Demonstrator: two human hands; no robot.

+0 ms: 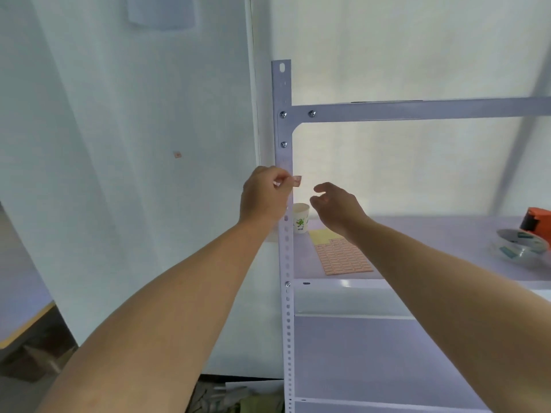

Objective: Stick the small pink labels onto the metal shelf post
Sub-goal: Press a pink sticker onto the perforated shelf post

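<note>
Pink label [297,180] in left hand [264,195], writing unreadable.

A paper cup [300,217] and tape rolls [520,244] sit well apart on the shelf [432,234].

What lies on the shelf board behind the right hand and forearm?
A pink label sheet over a yellow sheet, beside a paper cup. The right hand and its forearm cover both sheets' right edges.

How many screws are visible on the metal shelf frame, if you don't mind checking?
4: two at the crossbar joint, one below on the post, one at the shelf level. The left hand may hide others.
</note>
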